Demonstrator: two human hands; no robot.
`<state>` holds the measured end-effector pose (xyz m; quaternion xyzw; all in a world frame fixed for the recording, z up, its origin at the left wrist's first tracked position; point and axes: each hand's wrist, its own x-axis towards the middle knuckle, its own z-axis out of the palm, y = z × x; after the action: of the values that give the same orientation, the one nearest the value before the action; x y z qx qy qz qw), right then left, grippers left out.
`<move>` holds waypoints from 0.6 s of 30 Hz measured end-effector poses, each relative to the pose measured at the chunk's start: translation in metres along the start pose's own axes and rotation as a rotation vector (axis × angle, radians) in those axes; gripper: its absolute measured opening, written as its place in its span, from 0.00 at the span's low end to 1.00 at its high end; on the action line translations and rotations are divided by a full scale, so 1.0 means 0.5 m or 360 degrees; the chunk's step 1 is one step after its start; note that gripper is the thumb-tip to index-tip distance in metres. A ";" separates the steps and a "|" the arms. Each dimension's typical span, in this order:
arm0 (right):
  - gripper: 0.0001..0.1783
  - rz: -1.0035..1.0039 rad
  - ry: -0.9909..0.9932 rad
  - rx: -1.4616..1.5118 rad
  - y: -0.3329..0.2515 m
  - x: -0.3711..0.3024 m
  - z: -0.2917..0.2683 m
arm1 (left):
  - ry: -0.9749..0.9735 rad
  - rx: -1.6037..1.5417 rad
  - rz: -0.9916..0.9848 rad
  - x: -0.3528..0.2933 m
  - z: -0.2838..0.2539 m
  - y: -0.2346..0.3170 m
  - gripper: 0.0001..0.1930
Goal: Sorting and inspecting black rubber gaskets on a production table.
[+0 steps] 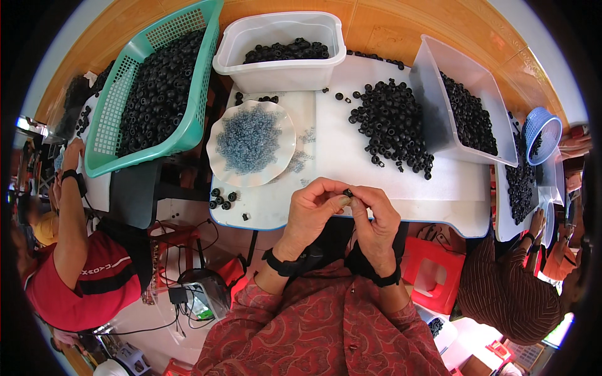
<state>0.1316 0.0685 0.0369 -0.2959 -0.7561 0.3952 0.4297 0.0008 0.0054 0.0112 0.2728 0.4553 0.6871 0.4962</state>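
My left hand (315,210) and my right hand (375,220) meet over the table's front edge, fingertips pinched together. Between them they hold a small black plastic part (348,193), mostly covered by the fingers. Left of the hands, a white scalloped plate (216,153) bears a heap of small clear bluish pieces (249,139). Beyond my right hand a pile of round black parts (392,119) with holes lies loose on the white table (338,150). Several more black parts (224,199) lie near the front left corner.
A green basket (103,135) of black parts stands at the left. Behind are a white tub (282,78) and, to the right, a clear bin (439,119), both holding black parts. Other people sit at both sides. A red stool (433,269) stands at the right, cables (179,297) at the left.
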 end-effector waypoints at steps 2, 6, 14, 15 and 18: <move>0.10 0.0127 -0.0005 0.0044 -0.004 0.000 -0.004 | 0.0011 0.0033 0.0012 -0.001 0.003 0.001 0.09; 0.11 0.0145 -0.0021 0.0099 0.004 -0.002 -0.007 | -0.0005 0.0071 0.0057 -0.002 0.005 -0.002 0.08; 0.11 0.0058 -0.0021 -0.0011 -0.002 -0.001 -0.004 | 0.0005 0.0031 0.0024 -0.004 0.002 -0.006 0.08; 0.11 0.0058 -0.0021 -0.0011 -0.005 0.000 -0.004 | 0.0007 -0.0016 0.0019 -0.004 0.003 -0.007 0.09; 0.11 0.0028 0.0012 -0.0021 -0.008 -0.001 -0.003 | 0.0022 -0.0041 0.0067 -0.004 0.009 -0.007 0.09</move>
<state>0.1326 0.0664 0.0407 -0.3069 -0.7544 0.3929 0.4271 0.0066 0.0056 0.0101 0.2712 0.4441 0.7049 0.4820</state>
